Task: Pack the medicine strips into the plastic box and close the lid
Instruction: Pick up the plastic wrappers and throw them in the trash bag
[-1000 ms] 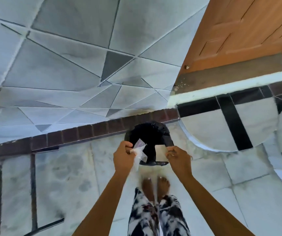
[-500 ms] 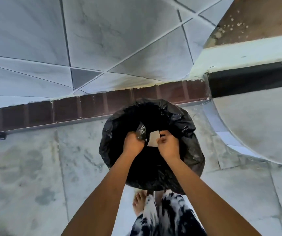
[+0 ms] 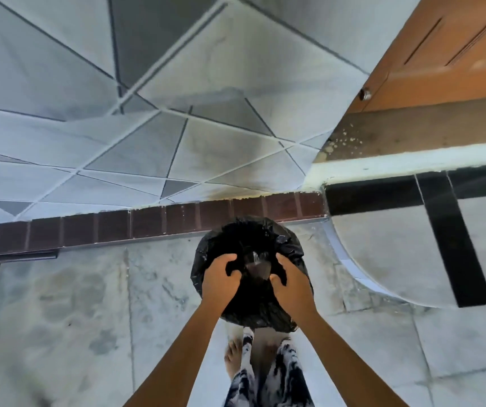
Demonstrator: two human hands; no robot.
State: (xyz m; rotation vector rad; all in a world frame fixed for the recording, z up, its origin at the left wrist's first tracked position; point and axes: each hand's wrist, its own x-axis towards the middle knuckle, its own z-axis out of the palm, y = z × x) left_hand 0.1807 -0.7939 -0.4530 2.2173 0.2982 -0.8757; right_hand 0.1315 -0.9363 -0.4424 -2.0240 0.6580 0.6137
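I stand over a round bin lined with a black plastic bag (image 3: 265, 306) on the floor. My left hand (image 3: 219, 279) and my right hand (image 3: 291, 283) hover side by side above its mouth, fingers curled apart with nothing in them. Between the hands, a small translucent wrapper scrap (image 3: 255, 264) lies down in the bag's dark opening. No medicine strips and no plastic box are in view.
A grey tiled wall (image 3: 147, 113) with a brown brick skirting (image 3: 153, 226) rises just behind the bin. A wooden door (image 3: 447, 54) and a raised step (image 3: 412, 160) are at the right. My bare feet (image 3: 235, 359) stand on the stone floor.
The white paper and clear wrapper held over the bin a second ago have left my hands. Both hands have spread apart, and the view has pulled back from the bin.
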